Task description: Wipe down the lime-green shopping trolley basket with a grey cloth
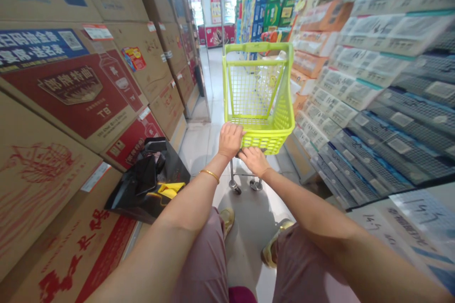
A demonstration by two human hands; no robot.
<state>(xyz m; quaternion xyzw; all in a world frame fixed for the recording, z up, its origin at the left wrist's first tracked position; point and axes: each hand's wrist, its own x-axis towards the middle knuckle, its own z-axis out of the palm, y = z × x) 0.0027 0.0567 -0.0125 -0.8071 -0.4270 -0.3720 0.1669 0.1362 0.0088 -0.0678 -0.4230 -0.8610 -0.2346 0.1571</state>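
A lime-green plastic shopping cart (280, 123) on metal legs and casters stands in the aisle just in front of me. My left hand (231, 139) is closed over the near left corner of its basket rim, and a gold bangle circles that wrist. Lower and a little to the right, my right hand (254, 158) grips the near lower edge of the basket, its fingertips partly hidden. The cart's raised frame (258, 48) rises at the far end. Through the mesh, I see no goods inside the basket.
Stacked cardboard cartons (71, 80) line the left side. An open black bag (167, 161) with dark and yellow items sits low beside them. Packaged tissue stacks (355, 90) fill the right shelves. Tiled floor (213, 78) runs ahead toward a red display chest (216, 36).
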